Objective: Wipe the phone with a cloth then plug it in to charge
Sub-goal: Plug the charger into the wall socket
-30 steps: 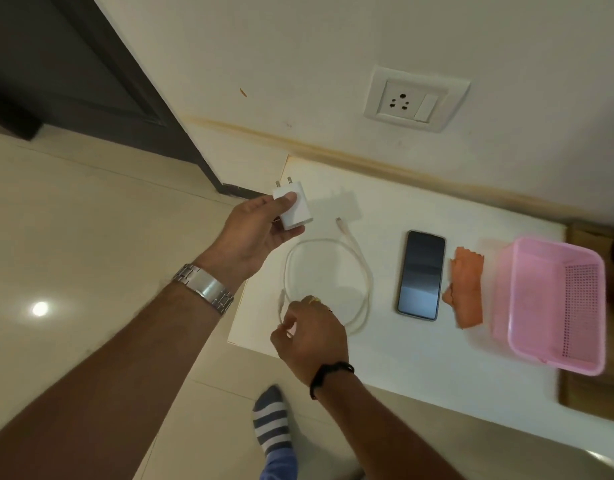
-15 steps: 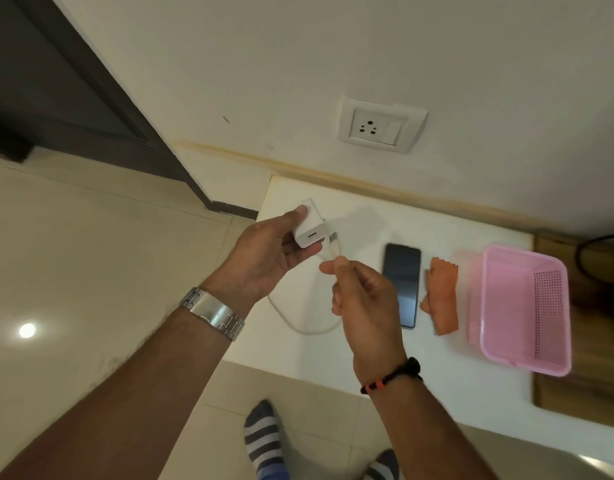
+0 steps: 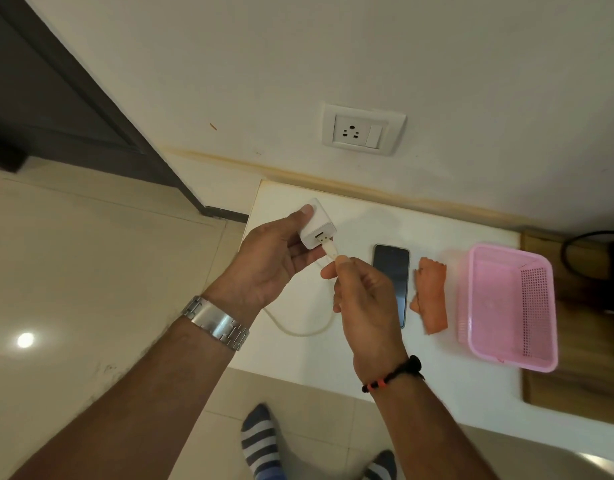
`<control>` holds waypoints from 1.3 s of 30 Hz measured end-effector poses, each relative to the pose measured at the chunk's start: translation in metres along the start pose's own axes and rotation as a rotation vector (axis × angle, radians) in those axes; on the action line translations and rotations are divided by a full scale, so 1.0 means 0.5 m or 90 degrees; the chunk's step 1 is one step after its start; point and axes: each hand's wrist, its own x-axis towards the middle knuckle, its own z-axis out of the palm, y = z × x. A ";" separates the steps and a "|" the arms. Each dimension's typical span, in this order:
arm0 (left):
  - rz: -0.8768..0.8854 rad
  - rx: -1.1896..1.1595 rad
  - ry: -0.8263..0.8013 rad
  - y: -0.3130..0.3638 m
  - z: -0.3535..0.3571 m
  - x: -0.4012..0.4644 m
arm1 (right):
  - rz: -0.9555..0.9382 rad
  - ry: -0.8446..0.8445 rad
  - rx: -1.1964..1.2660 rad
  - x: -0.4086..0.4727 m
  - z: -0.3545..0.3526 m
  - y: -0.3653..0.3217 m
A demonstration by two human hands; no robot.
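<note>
The left hand (image 3: 271, 261) holds a white charger block (image 3: 316, 230) above the near-left part of the white counter (image 3: 472, 375), thumb pressed on the block's top and the fingers (image 3: 300, 263) curled shut under it. The block's USB port faces the right hand (image 3: 364, 299). That hand pinches the white cable (image 3: 298, 329) just behind its plug (image 3: 328, 244), thumb and forefinger closed tight on it, the other fingers folded in. The metal tip of the plug sits at the mouth of the port; whether it is fully seated I cannot tell. From the pinch the cable drops behind the right hand and loops across the counter below both wrists.

The phone (image 3: 392, 275) lies flat on the counter, dark screen up, just to the right of the right hand and partly covered by it along its lower left edge. No logo or writing can be read on the screen or on the charger block. Just beside the phone, on its right and apart from it, lies the crumpled orange cloth (image 3: 432, 296). Next to that stands a pink plastic basket (image 3: 537, 306) with perforated walls.

On the wall above the counter is a white socket plate (image 3: 362, 129) with a three-pin outlet and a rocker switch at its right; it bears no legible marking. A steel-link watch (image 3: 217, 322) sits on the left wrist and a black cord bracelet (image 3: 394, 375) with a few orange beads on the right. Striped socks (image 3: 260, 441) show on the tiled floor (image 3: 91, 271) below.
</note>
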 end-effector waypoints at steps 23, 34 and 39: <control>0.091 0.069 0.034 -0.020 0.024 -0.011 | -0.079 0.078 -0.049 0.023 0.017 0.012; 0.142 0.290 0.018 -0.001 0.019 0.007 | 0.091 -0.041 0.149 0.070 -0.025 -0.010; 0.135 0.320 0.001 0.027 0.043 0.022 | 0.095 -0.093 0.287 0.110 -0.035 -0.047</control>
